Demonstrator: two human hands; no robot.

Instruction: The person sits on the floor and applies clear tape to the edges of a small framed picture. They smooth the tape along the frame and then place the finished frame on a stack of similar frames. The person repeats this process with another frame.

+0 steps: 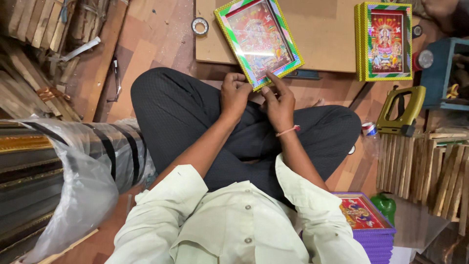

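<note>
The framed picture [259, 40], glazed and edged in a green and yellow patterned border, lay tilted on the low wooden board [322, 34] in front of the seated person. Its long axis ran from about eleven o'clock to five o'clock, and its near end hung past the board's edge toward the lap. That near end was the part in hand.

From the left hand [234, 95] the frame lay at about one o'clock; from the right hand [279, 103] it lay at about eleven. The two hands sat just beside each other below the frame's near corner, roughly equally near to it. The left hand's fingers were curled in tight at the lower edge, though I could not tell whether they truly pinched the frame or only pressed against it. The right hand's forefinger [273, 80] was stretched out and touched the border, the other fingers folded narrow; whether they held anything small was hidden.

Farther out, at two o'clock, a stack of like frames [384, 41] stood on the board's far right end, well apart from the hands. A yellow staple gun [400, 110] lay at three o'clock beside bundled wooden strips [420, 166]. A roll of tape [200, 26] lay at eleven o'clock on the floor, and purple-edged frames [366, 220] were stacked near the right elbow.
</note>
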